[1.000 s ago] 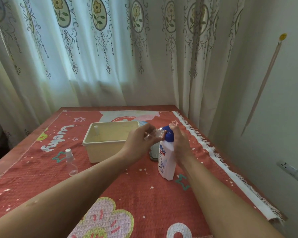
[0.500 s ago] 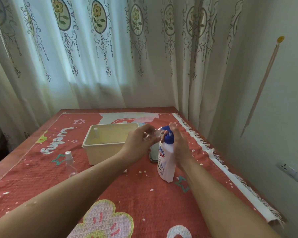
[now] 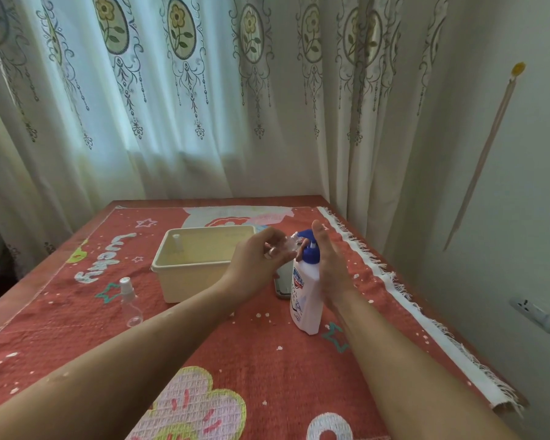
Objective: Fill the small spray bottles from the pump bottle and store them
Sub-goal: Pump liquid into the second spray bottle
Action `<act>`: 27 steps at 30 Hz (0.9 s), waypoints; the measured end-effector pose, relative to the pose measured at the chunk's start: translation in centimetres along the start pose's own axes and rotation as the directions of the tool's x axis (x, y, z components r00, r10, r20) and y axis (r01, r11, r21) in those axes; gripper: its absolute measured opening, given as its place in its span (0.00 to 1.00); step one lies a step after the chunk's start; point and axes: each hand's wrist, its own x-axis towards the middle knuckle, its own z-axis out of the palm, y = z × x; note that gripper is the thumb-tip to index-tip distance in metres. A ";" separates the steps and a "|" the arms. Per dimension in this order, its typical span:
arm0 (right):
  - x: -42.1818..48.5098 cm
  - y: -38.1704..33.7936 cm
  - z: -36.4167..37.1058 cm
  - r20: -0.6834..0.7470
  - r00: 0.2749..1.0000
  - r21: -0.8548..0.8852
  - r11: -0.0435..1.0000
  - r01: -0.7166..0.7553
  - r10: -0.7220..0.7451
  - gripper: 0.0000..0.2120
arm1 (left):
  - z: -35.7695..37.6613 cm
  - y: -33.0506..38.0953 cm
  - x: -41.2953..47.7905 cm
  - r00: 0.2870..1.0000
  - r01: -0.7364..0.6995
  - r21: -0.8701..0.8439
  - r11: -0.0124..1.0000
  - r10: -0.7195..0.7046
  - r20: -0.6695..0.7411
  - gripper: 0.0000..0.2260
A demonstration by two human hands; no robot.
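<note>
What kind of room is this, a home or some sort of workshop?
Most likely a room in a home: floral embroidered curtains hang behind, a red cartoon-patterned cloth covers the wooden table, and a white household power socket sits at the right.

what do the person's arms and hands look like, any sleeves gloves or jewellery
Both forearms are bare, with no sleeve in view. The left hand and right hand wear no gloves; no watch, bracelet or ring shows. A few pale flecks dot the left forearm.
</note>
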 end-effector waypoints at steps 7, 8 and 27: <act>-0.2 -0.3 -0.1 -0.014 1.000 -0.008 1.000 0.007 -0.007 0.27 | 0.3 -1.0 -0.4 1.000 0.029 0.015 0.999 -0.028 -0.010 0.09; -0.2 -0.3 -0.1 -0.008 1.000 -0.011 1.000 0.014 -0.014 0.27 | 0.4 -1.1 -0.5 0.999 0.037 0.018 0.999 -0.037 -0.006 0.08; 0.3 0.4 -0.6 0.031 0.999 -0.022 0.999 0.028 -0.027 0.23 | 0.5 -1.6 -0.6 0.999 0.047 -0.002 0.999 -0.047 0.000 0.09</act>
